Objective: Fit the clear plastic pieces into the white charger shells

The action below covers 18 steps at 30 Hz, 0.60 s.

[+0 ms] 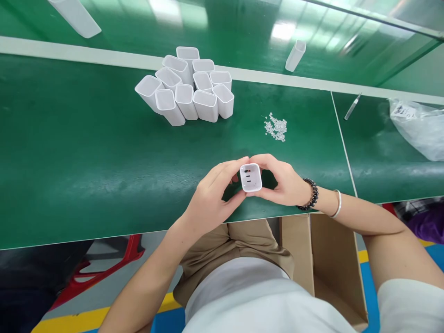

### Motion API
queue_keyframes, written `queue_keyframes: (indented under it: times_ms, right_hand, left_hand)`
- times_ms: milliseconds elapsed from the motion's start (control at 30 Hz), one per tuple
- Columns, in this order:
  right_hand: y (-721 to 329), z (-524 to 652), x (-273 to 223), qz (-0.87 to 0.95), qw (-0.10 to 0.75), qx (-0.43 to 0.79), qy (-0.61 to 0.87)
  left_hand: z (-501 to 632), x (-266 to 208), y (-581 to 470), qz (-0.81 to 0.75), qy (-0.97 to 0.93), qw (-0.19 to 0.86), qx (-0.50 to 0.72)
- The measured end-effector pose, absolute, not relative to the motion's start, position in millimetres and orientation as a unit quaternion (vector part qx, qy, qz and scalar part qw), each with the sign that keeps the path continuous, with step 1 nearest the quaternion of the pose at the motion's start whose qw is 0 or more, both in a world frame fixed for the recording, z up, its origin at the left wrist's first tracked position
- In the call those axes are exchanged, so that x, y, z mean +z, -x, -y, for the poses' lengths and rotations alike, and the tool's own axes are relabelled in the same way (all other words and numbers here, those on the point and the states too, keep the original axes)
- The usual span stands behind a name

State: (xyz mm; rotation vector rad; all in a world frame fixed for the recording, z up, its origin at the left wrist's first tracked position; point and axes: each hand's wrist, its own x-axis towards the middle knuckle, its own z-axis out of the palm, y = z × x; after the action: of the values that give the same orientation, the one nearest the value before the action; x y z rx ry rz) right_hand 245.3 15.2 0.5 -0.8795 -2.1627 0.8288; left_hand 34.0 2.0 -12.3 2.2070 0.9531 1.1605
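Between my two hands is a white plastic charger housing (255, 184), its open end facing up at me near the table's front edge. Slots show in its inner end wall. My left hand (217, 189) pinches its left side with thumb and fingers. From the right, my right hand (286, 182) grips it the same way, thumb at the near edge. A small heap of clear plastic pieces (276, 128) lies beyond my right hand. Farther back to the left stand several similar white housings (204, 106) in a cluster, open ends up.
A green table (86, 162) spans the view. One white housing (295, 55) stands past the pale strip, another (76, 18) at the far left. Tweezers (353, 106) and a clear plastic bag (419, 127) lie at right. Below the edge is an open cardboard box (298, 249).
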Motion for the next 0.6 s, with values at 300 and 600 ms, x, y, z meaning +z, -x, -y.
queue_keyframes:
  times_ms: [300,600]
  right_hand:
    - [-246,-14,1,0.804,0.311,0.381,0.334]
    - [-348,-157,5,0.649,0.492,0.271,0.513]
  left_hand:
    - [0,-13,-33,-0.362,-0.809,0.24,0.397]
    - [-61,18,26,-0.485,-0.826,-0.065,0.281]
